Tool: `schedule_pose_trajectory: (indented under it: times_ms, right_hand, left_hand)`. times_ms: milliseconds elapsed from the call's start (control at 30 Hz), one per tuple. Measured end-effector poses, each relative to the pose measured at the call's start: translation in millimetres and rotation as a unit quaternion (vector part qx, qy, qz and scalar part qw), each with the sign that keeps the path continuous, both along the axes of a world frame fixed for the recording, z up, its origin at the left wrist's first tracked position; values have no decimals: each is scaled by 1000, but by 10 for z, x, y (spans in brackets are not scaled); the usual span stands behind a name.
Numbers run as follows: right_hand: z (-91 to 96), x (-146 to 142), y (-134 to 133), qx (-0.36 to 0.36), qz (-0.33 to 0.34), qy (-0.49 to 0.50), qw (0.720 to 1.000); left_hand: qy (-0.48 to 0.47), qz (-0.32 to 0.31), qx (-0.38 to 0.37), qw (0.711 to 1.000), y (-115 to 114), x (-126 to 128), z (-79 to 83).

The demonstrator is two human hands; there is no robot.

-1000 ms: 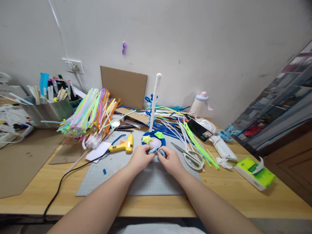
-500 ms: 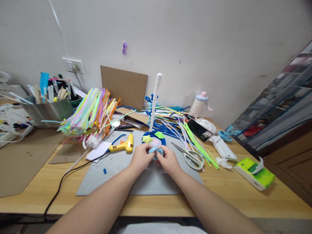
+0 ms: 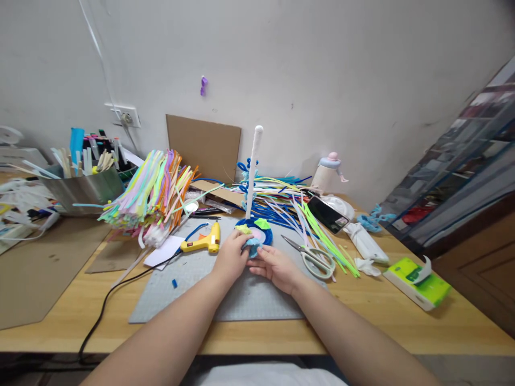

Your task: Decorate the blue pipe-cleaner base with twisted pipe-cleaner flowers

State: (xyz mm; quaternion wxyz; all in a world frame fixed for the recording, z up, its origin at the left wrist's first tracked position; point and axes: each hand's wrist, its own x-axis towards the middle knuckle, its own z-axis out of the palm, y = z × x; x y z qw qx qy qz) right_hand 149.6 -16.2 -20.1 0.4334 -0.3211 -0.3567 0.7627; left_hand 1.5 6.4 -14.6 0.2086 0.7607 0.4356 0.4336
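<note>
My left hand (image 3: 232,257) pinched the light-blue piece (image 3: 253,247), my right hand (image 3: 276,266) half open just beside; it seemed soft, light, best held at left edge.

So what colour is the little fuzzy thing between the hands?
Light blue; the fuzzy thing shows in the head view.

Counted up, there are 2 hands: 1 left hand (image 3: 233,256) and 1 right hand (image 3: 276,266). There is 1 light-blue fuzzy piece (image 3: 253,244), 1 dark-blue round base (image 3: 267,238), 1 white rod (image 3: 252,174) and 2 stars: 1 yellow star (image 3: 243,229) and 1 green star (image 3: 262,223). Tools come to 1 glue gun (image 3: 206,242), 1 pair of scissors (image 3: 315,258) and 1 cutting mat (image 3: 181,301). Also 1 phone (image 3: 326,213), 1 bottle (image 3: 325,176), 1 tissue pack (image 3: 420,283), 1 metal container (image 3: 85,192) and 1 wall socket plate (image 3: 120,114). The fuzzy stems (image 3: 147,190) are too many to count.
</note>
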Motion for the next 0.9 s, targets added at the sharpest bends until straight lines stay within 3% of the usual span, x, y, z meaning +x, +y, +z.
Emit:
schedule_pose_trajectory:
  times_ms: [167,400,567,767,900]
  right_hand:
    - [1,28,36,19,-39,34,998]
    - [60,75,36,-34,-39,5,999]
    - [61,87,39,-43,-27,-3,999]
    - [19,103,43,34,21,21,999]
    - [39,105,23,33,35,23,999]
  left_hand:
    - [-19,-71,-13,997,-37,0,70]
    - [-148,-126,-110,975,63,-21,45]
    - [-139,-136,-145,970,65,-36,59]
    - [-97,-126,-107,981,-30,-26,133]
    - [-100,-163,-106,976,-73,-23,185]
